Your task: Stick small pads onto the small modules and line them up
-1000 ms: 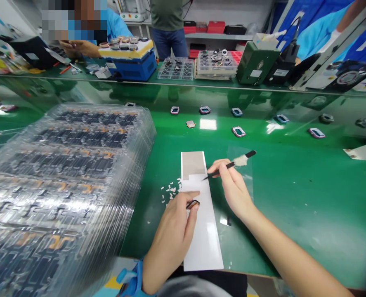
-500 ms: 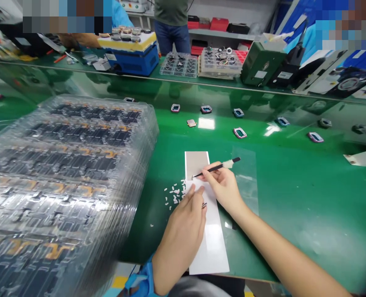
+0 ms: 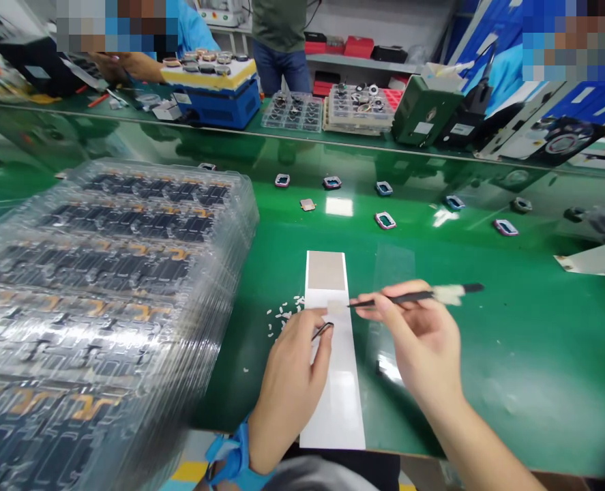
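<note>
A long white strip sheet (image 3: 333, 402) lies on the green bench, with a beige-grey patch (image 3: 327, 271) at its far end. My left hand (image 3: 294, 372) rests on the sheet's left side, a slim dark metal piece (image 3: 322, 331) held between thumb and fingers. Its index fingertip touches a small pale translucent piece (image 3: 337, 307). My right hand (image 3: 425, 334) is closed on black tweezers (image 3: 409, 297) with whitish wrapping near the rear end. Their tips point left, at the pale piece's right edge. Tiny white scraps (image 3: 284, 314) lie left of the sheet, partly behind my left hand.
A tall stack of clear trays (image 3: 143, 273) with dark parts fills the left. Several small frames (image 3: 385, 220) and a flat square part (image 3: 307, 204) lie farther back. A clear film (image 3: 391, 273) lies right of the sheet. Beyond, a shelf holds a blue box (image 3: 220, 102); people are there.
My right hand has moved right and nearer with the tweezers, their tips leaving the beige patch. The pale piece now shows by my left fingertip. My left thumb and index finger have spread apart.
</note>
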The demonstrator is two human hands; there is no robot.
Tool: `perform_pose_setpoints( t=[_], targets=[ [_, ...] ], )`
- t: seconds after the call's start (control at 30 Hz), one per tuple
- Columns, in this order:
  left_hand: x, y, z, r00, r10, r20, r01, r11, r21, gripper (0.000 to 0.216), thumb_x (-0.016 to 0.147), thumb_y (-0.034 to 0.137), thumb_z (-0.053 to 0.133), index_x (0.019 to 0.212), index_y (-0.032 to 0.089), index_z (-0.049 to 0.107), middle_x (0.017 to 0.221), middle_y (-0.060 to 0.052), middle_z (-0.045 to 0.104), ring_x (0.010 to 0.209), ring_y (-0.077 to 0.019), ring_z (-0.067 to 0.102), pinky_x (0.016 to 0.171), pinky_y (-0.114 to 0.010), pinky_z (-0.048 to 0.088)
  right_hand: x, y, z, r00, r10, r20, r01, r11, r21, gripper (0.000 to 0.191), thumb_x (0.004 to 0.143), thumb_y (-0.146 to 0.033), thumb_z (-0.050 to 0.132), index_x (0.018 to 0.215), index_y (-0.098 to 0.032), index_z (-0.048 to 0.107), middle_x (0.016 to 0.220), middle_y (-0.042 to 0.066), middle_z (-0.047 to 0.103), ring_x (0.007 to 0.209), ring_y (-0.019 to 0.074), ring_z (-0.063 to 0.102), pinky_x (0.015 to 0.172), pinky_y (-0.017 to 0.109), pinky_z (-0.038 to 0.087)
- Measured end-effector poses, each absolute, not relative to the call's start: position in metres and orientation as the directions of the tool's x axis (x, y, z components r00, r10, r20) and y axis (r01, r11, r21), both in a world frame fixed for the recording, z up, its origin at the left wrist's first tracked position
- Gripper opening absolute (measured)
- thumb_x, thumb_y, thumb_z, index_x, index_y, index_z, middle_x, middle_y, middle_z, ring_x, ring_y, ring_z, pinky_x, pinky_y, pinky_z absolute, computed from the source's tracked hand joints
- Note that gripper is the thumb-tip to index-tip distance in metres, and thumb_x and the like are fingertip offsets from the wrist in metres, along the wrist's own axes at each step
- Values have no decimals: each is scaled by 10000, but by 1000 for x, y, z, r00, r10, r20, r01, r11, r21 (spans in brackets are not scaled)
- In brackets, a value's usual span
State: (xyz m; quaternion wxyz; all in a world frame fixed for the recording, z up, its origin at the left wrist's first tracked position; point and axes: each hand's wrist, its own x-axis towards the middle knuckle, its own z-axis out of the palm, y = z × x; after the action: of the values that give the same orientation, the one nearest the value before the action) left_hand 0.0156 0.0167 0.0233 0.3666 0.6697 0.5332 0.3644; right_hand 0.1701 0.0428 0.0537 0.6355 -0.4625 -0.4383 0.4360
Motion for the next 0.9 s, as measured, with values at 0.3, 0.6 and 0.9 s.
perform_pose_setpoints(
  t=[0.3, 0.6, 0.9],
  targets=[
    [20, 11, 34, 228, 964, -134, -264, 194, 945, 225, 1034, 449, 453, 1035, 224, 449, 688, 55, 585, 470, -48, 357, 487, -167, 308, 146, -1, 34, 421, 887, 190, -249, 315, -916, 80, 945, -170, 606, 955, -248, 615, 882, 1, 673, 797, 184, 776, 631, 271, 665],
    [25, 10, 28, 233, 965, -123, -386, 208, 899, 279, 968, 456, 604, 1000, 231, 443, 685, 62, 580, 482, -38, 343, 461, -149, 253, 141, -1, 27, 417, 897, 144, -317, 292, -902, 98, 962, -164, 581, 962, -260, 603, 890, -6, 677, 773, 151, 761, 573, 222, 637],
    [24, 5, 27, 229, 965, -130, -414, 218, 884, 209, 1039, 455, 449, 1053, 246, 442, 790, 17, 610, 660, -108, 466, 601, -217, 359, 141, -4, 26, 406, 897, 173, -206, 275, -939, 74, 928, -177, 623, 915, -248, 609, 849, -2, 631, 803, 182, 760, 617, 267, 650]
  ],
)
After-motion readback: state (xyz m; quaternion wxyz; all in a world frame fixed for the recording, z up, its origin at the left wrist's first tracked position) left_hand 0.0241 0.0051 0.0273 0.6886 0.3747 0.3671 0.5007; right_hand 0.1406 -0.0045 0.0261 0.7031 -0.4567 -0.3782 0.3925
